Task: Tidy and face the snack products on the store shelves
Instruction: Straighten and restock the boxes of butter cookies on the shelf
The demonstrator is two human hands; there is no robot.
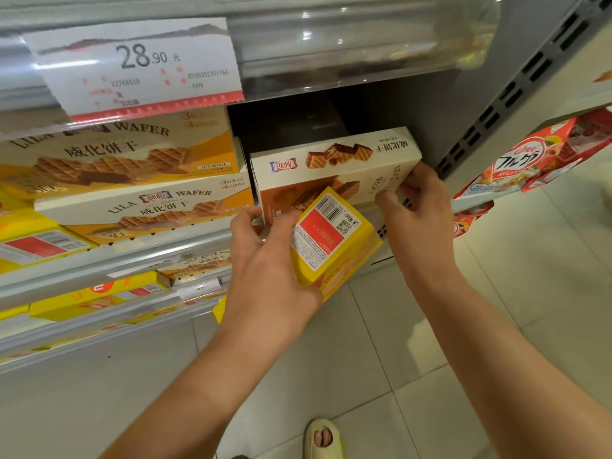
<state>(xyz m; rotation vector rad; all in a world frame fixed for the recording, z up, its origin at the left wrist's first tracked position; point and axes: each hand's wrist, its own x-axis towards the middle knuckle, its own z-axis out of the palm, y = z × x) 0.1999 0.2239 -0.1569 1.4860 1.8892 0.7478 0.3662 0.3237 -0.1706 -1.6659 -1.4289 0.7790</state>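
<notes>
Head view, looking down on a shelf [212,240] of wafer boxes. Left hand [265,276] wrapped around a yellow box [331,240], barcode face up, held in the air just in front of the shelf edge, while thumb and fingertips reach on to the lower left corner of a brown box [334,173]. Right hand [417,207] pinching the right end of that brown box, thumb in front, fingers behind. Brown box sitting at the right end of the shelf, upside down by its print, tilted, beside two stacked orange boxes [132,180] already facing out. Probably light, stiff cardboard with a smooth, somewhat slippery surface; wafers inside fragile, so no squeezing of the wide faces. Best taken by the short ends or corners, where the card is strongest. Likely needs turning the right way up and squaring against the stack. Risk: yellow box slipping from the busy left hand. Cereal bags [530,160] hanging on the next bay to the right, well apart.
</notes>
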